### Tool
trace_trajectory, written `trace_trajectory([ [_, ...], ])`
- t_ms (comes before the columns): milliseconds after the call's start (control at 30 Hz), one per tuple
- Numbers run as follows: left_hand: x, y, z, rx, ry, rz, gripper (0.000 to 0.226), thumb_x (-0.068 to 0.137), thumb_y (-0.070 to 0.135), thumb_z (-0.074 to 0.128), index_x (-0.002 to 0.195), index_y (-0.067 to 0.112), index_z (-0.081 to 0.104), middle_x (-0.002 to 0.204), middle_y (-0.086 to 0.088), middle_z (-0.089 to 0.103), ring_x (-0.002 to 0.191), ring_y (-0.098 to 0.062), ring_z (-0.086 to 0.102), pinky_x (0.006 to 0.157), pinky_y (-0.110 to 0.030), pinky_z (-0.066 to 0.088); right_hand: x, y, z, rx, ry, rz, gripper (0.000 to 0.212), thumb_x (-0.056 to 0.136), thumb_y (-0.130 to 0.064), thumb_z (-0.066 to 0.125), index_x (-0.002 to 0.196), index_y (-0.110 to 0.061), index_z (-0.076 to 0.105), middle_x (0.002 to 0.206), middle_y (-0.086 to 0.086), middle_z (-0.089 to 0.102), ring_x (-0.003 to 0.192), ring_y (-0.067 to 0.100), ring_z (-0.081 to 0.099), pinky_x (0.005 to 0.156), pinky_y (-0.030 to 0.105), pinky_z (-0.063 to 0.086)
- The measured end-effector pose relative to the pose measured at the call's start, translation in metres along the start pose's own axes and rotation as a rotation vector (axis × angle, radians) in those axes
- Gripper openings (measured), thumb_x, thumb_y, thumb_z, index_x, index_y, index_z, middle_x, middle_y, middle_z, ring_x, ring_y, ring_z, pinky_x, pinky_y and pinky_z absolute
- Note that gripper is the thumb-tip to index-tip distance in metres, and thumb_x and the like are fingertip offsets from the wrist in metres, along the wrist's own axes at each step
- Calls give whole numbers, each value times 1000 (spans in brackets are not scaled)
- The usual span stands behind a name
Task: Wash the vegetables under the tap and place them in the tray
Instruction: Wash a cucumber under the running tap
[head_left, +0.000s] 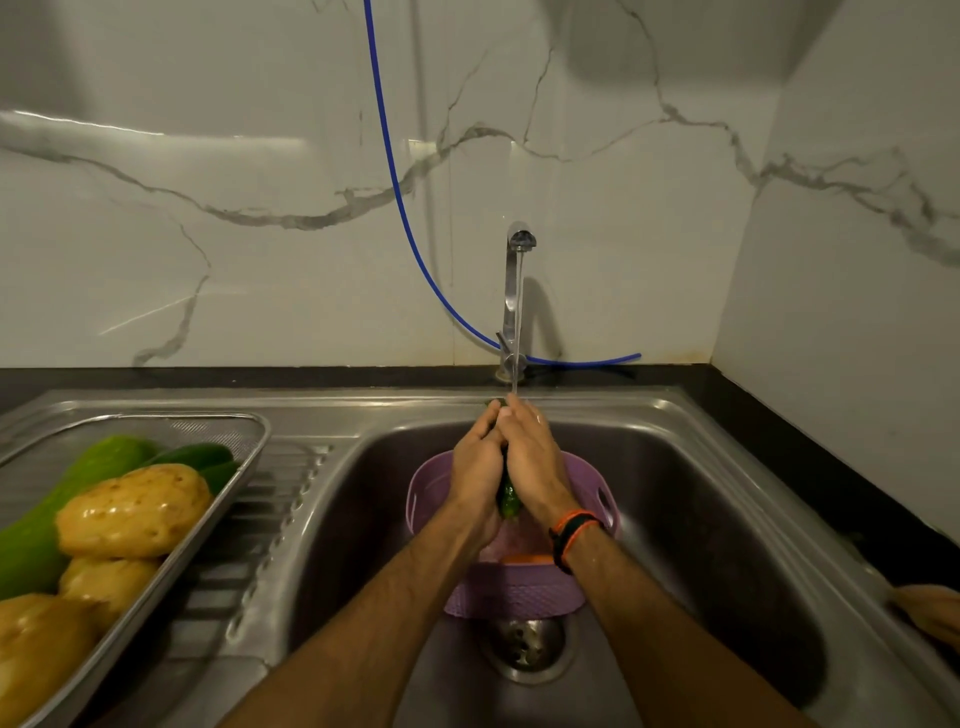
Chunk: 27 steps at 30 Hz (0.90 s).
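Water runs from the steel tap (519, 244) onto my fingertips. Both hands clasp a dark green cucumber (508, 500) over the sink; only its lower end and a sliver of its tip show. My left hand (477, 465) wraps it from the left, my right hand (529, 457) from the right. Below them a purple basket (514, 592) stands in the sink (727, 519), with a carrot (521, 559) partly visible inside. The metal tray (244, 467) on the left drainboard holds potatoes (132, 512) and green vegetables (98, 462).
A blue hose (400, 202) hangs down the marble wall and lies behind the tap base. The sink drain (525, 644) sits below the basket. Black countertop runs behind and right of the sink. An orange object (930, 613) shows at the right edge.
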<state>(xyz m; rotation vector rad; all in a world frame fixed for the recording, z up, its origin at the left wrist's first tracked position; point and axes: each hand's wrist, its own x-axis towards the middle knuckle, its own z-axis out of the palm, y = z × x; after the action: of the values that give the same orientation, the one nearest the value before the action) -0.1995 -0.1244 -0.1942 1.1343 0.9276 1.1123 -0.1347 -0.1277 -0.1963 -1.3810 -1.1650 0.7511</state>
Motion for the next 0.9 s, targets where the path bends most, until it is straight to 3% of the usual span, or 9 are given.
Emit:
trace_trajectory([
  [67,1,2,-1,-15,12,-2,43,108,26,38,149,13,43,150,-10,48,137,-30,47,103,-39,43,-1,0,1,-9,-12,-19,45,106,-27,36,150,-19,37,159,-5,25,145,9,23,115,22,16],
  [233,-7,2,5,-77,-12,-55,39,105,25,46,141,13,53,137,-8,59,122,-23,58,99,-36,50,7,-6,-8,75,4,75,41,103,-29,44,142,-18,48,148,2,46,125,12,47,110,28,34],
  [333,-1,3,3,-130,27,-79,41,102,21,48,142,12,50,141,-10,55,127,-19,55,112,-37,42,-5,-4,1,48,-11,23,46,105,-28,39,150,-18,36,157,-2,30,141,13,33,117,30,25],
  [367,-1,4,2,-203,7,-99,42,101,25,51,142,14,51,142,-4,54,127,-17,54,110,-38,42,-7,-4,3,40,-24,14,47,105,-27,38,151,-19,34,159,-2,27,143,13,29,118,29,23],
  [433,-4,5,2,-102,24,-50,41,104,30,48,141,15,51,135,0,56,125,-19,55,104,-40,46,1,-7,-1,33,-26,44,44,104,-29,40,147,-20,40,156,0,34,138,13,37,111,24,26],
  [533,-8,5,1,-6,-1,-9,41,103,33,49,140,14,55,138,-9,59,127,-29,57,100,-43,50,8,-9,-7,105,3,94,40,103,-31,44,141,-21,49,147,2,46,124,12,49,104,24,34],
  [700,-4,9,-3,7,38,-7,41,107,25,41,145,12,47,146,-11,52,134,-30,50,98,-36,45,-6,-6,2,38,-27,9,45,105,-27,38,149,-18,37,157,0,30,142,13,31,109,21,23],
  [833,-13,6,3,-43,2,-22,32,105,23,47,135,17,57,132,-7,63,117,-22,61,100,-39,50,5,-7,-7,154,1,87,37,103,-28,44,138,-16,51,139,8,53,122,16,54,99,24,40],
  [900,-14,5,4,-142,19,-55,33,104,12,44,133,19,59,124,-7,66,114,-20,63,103,-39,50,5,-4,-9,186,8,87,39,101,-27,48,139,-17,51,139,3,55,122,13,54,105,28,41],
])
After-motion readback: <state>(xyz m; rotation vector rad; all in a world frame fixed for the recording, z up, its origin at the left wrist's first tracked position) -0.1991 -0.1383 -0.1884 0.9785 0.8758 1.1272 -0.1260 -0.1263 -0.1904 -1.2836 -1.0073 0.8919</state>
